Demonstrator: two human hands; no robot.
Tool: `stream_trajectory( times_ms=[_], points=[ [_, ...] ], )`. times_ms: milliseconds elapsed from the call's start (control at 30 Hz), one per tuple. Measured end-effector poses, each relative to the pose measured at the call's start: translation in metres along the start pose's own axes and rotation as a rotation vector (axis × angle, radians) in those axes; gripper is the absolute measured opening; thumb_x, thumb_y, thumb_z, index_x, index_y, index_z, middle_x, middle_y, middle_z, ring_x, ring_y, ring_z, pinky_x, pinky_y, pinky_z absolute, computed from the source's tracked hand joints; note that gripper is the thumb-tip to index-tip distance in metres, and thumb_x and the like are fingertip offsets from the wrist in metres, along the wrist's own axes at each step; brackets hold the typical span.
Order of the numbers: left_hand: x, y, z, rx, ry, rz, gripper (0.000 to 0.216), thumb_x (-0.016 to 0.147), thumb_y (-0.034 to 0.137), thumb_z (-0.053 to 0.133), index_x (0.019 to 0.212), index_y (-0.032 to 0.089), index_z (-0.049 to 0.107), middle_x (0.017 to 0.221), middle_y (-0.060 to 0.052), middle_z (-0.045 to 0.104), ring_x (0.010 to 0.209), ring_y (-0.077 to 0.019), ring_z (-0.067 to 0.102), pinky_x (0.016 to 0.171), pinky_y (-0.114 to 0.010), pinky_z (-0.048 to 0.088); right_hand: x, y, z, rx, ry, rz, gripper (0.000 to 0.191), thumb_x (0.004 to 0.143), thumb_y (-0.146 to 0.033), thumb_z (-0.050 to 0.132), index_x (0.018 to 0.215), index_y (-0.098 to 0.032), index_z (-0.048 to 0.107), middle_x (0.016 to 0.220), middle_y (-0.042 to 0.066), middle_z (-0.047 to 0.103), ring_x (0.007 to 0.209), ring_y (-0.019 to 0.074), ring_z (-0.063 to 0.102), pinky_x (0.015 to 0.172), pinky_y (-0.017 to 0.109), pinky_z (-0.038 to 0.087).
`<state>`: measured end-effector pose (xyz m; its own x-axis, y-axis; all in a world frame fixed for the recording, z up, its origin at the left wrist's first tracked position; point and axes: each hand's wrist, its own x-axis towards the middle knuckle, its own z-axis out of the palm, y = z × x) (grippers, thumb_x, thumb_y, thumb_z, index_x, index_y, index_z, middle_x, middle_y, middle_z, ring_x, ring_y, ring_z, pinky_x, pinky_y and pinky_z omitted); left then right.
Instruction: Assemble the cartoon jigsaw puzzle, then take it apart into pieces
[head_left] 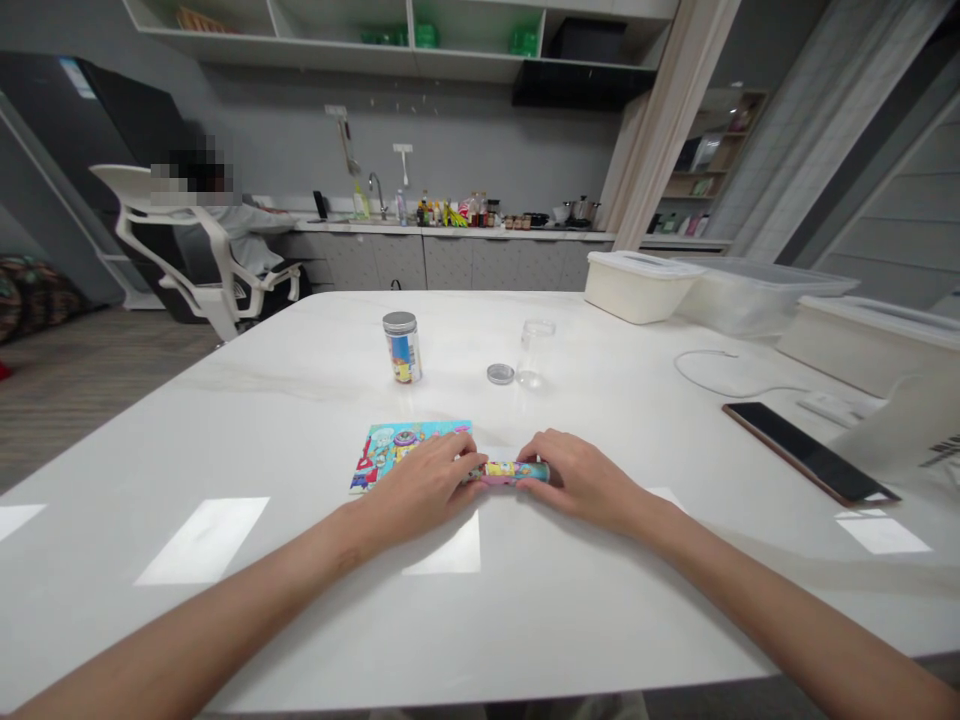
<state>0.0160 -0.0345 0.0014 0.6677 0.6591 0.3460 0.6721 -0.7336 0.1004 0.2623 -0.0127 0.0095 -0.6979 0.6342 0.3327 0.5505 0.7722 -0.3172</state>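
Observation:
A colourful cartoon sheet lies on the white table (225, 420); its right part is rolled into a tight tube (506, 472), its left part (390, 450) still lies flat. My left hand (424, 485) is closed on the left end of the roll, fingers curled over it. At the roll's right end my right hand (581, 480) pinches it the same way. Further back stand a closed jar (402, 347) with a cartoon label and grey lid, an empty clear jar (535, 353), and a loose grey lid (500, 374) beside it.
A dark phone (806, 452) lies at the right, with a white cable (720, 375) behind it. White plastic boxes (641, 283) line the far right edge. A person sits in a white chair (191, 260) at the back left by the kitchen counter.

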Motion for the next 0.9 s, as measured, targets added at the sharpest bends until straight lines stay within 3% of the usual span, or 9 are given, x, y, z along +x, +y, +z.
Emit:
stream_trajectory(
  times_ms=[100,233,367,567,733,900],
  points=[
    [0.0,0.001,0.001,0.021,0.015,0.0,0.026,0.098,0.026,0.044,0.121,0.016,0.05,0.104,-0.009,0.062,0.093,-0.0229,0.059,0.077,-0.038,0.047,0.0,-0.001,0.0,0.002,0.022,-0.007,0.014,0.092,-0.03,0.054,0.097,-0.018,0.059,0.087,0.006,0.06,0.078,0.0185,0.055,0.068,0.032,0.045],
    [0.0,0.003,-0.004,0.027,-0.017,0.008,0.02,0.098,0.022,0.04,0.111,0.018,0.054,0.101,-0.007,0.062,0.092,-0.0221,0.059,0.077,-0.037,0.048,-0.001,-0.001,-0.002,-0.004,0.024,-0.034,0.019,0.084,-0.027,0.063,0.101,-0.019,0.063,0.097,0.007,0.058,0.082,0.019,0.056,0.07,0.032,0.047],
    [0.001,0.002,-0.006,0.028,-0.007,-0.012,0.021,0.092,0.025,0.051,0.113,0.019,0.054,0.11,-0.009,0.058,0.097,-0.0233,0.058,0.081,-0.038,0.049,-0.002,0.0,-0.002,-0.004,0.031,-0.008,0.026,0.084,-0.023,0.061,0.109,-0.018,0.058,0.092,0.006,0.061,0.078,0.0186,0.056,0.069,0.032,0.046],
    [0.001,-0.007,0.005,0.062,-0.002,0.005,0.035,0.092,0.026,0.056,0.124,0.017,0.047,0.111,-0.01,0.06,0.099,-0.0247,0.058,0.08,-0.039,0.05,-0.003,0.0,-0.003,-0.002,0.013,0.034,0.012,0.087,-0.025,0.058,0.097,-0.019,0.057,0.088,0.004,0.059,0.076,0.0173,0.055,0.066,0.031,0.045],
    [0.003,-0.004,0.004,0.036,-0.022,-0.03,0.015,0.092,0.022,0.055,0.107,0.018,0.053,0.099,-0.006,0.063,0.091,-0.0223,0.06,0.077,-0.036,0.049,-0.002,0.002,-0.001,0.0,0.004,0.046,0.017,0.092,-0.026,0.05,0.103,-0.018,0.061,0.099,0.007,0.058,0.083,0.0179,0.056,0.073,0.032,0.047],
    [0.003,0.001,0.0,0.02,0.004,-0.026,0.01,0.093,0.019,0.05,0.102,0.018,0.055,0.095,-0.006,0.064,0.088,-0.0221,0.06,0.076,-0.037,0.048,-0.003,0.001,-0.004,0.025,-0.015,0.007,0.015,0.083,-0.029,0.062,0.093,-0.018,0.065,0.094,0.007,0.058,0.08,0.0183,0.055,0.07,0.032,0.046]
  ],
)
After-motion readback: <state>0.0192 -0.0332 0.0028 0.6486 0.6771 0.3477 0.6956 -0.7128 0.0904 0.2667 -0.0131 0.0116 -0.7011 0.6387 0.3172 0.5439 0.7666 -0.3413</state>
